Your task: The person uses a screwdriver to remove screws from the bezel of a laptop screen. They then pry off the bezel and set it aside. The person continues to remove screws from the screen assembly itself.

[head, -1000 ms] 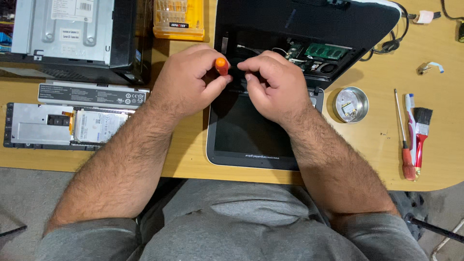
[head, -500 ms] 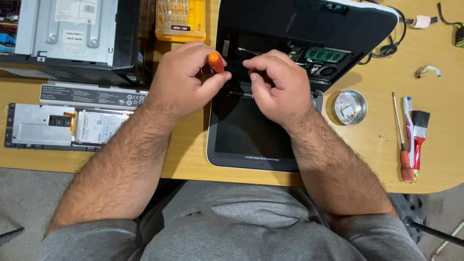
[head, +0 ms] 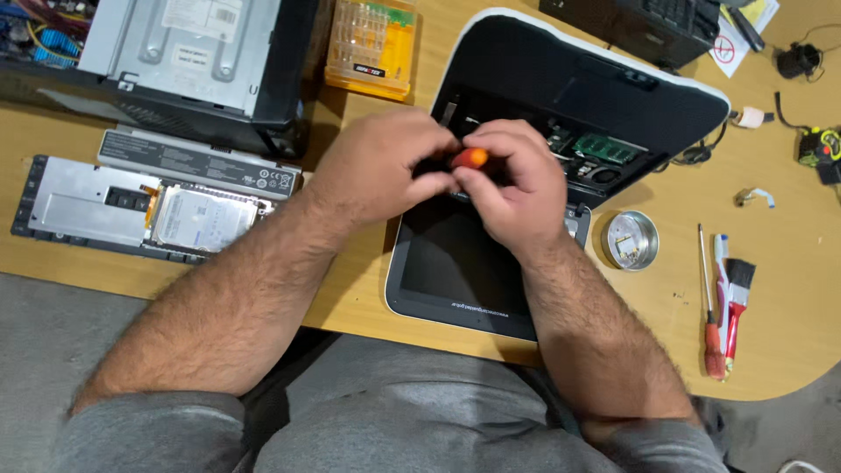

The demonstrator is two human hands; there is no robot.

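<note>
My left hand [head: 377, 166] and my right hand [head: 517, 188] meet above an opened black laptop [head: 526, 79] with a white rim. Between their fingertips shows the orange end of a small screwdriver [head: 471, 158]; both hands pinch it, and its shaft is hidden. The hands hover over the laptop's uncovered inner bay, where a green memory board [head: 604, 147] lies exposed just to the right. The laptop's dark screen half [head: 447, 263] lies below my hands, near the desk's front edge.
A round metal tin [head: 629, 239] sits right of the laptop; further right lie a red-handled screwdriver [head: 705, 307] and a brush [head: 736, 293]. To the left are a long battery [head: 197, 162], a hard drive [head: 197, 219], a computer case [head: 184, 52] and a yellow bit case [head: 368, 44].
My hands have closed in on each other; the orange screwdriver end, held before in the left hand alone, now sits between both hands' fingers.
</note>
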